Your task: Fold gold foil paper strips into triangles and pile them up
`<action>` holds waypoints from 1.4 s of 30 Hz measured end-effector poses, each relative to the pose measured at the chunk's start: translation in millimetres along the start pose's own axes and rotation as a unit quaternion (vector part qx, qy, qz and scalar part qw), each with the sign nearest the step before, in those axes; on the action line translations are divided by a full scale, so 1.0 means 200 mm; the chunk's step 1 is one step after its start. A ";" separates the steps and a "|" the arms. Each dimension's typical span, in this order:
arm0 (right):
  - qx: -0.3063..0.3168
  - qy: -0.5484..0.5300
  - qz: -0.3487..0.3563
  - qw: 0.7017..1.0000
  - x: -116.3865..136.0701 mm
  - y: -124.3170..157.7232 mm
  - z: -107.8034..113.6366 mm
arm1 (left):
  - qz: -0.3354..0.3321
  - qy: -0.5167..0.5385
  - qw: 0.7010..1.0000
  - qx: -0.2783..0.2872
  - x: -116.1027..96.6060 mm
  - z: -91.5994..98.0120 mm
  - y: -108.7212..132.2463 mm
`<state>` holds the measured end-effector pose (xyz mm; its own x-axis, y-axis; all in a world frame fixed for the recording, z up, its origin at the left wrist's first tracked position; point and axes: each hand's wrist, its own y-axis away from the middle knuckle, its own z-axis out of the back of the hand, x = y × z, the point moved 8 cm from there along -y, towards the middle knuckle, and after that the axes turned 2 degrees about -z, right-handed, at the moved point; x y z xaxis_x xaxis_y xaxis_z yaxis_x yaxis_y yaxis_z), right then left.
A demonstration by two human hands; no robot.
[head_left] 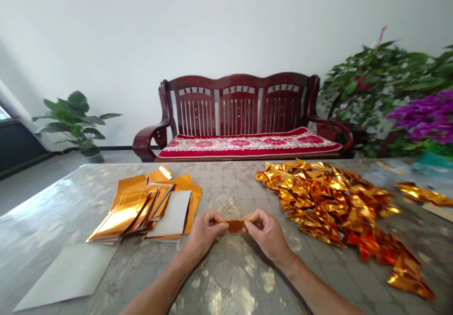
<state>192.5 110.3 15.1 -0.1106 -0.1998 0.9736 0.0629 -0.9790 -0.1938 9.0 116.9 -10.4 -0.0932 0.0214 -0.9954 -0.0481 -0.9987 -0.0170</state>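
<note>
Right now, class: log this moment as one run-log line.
left hand: pinches orange foil strip | right hand: same strip | nearby: stacked foil sheets, crumpled foil pile

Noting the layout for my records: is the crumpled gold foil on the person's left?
No, the crumpled gold foil lies on the side of the right hand, away from the left hand.

A strip of gold foil (235, 225) is held pinched between the left hand (205, 234) and right hand (267, 234) above the table (226, 277), with foil sheets (141, 208) to the left and a foil heap (329, 201) to the right.
</note>
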 end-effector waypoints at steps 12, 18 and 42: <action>-0.030 -0.052 -0.068 0.996 -0.10 -0.03 0.02 | 0.056 0.017 0.998 0.016 0.07 -0.07 -0.04; -0.060 -0.081 -0.089 0.991 -0.11 -0.02 0.05 | 0.019 0.097 0.992 0.078 0.02 -0.13 -0.05; 0.047 0.136 0.062 0.988 -0.03 -0.10 0.18 | -0.270 -0.223 0.923 0.160 -0.15 -0.19 -0.06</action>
<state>226.7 131.9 18.2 -0.3575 -0.3342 0.8721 0.1830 -0.9407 -0.2855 49.3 126.0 16.3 -0.3664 0.5995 -0.7116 -0.4920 -0.7739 -0.3987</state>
